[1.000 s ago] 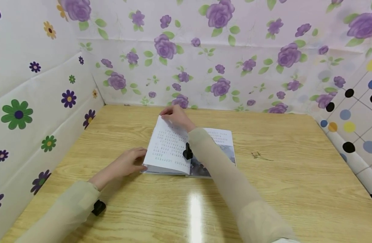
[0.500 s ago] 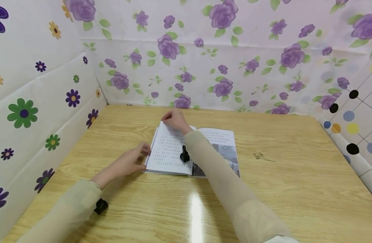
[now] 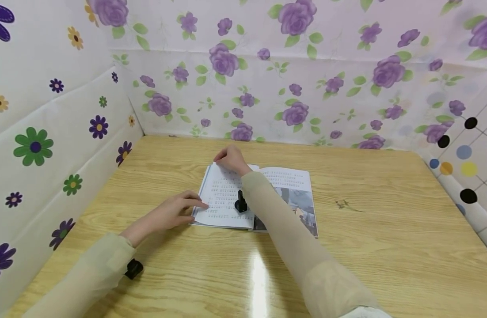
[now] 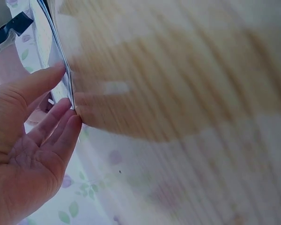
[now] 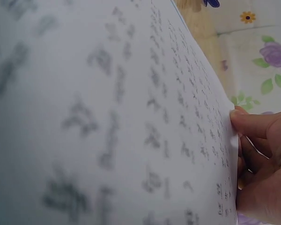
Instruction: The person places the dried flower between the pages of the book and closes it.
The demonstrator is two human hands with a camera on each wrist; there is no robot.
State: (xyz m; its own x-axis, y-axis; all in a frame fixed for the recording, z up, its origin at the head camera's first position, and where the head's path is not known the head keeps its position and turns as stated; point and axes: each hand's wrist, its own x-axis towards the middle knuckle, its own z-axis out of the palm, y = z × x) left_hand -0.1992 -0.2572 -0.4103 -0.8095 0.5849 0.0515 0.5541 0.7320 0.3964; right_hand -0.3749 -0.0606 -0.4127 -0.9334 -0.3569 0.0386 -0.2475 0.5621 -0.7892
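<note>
An open book [image 3: 223, 194] lies on the wooden table, text on its left page and text above a picture on its right page [image 3: 298, 180]. My right hand [image 3: 232, 160] pinches the top-left corner of the left-side page [image 5: 131, 93]; the right wrist view has the thumb on the printed face and fingers behind it. My left hand [image 3: 173, 215] is at the book's left edge, index fingertip over the page and thumb near the lower corner. In the left wrist view its thumb and relaxed fingers meet the book's edge [image 4: 61, 51]. My right forearm covers part of the middle.
The wooden table [image 3: 386, 221] extends around the book, with a small plant-like mark [image 3: 348, 206] to its right. A purple-flowered sheet [image 3: 267, 88] stands along the back, and patterned sheets border the left and right sides.
The page pinched by my right hand has come down flatter on the left side, and that hand has lowered slightly. My left index finger has moved from the edge onto the page.
</note>
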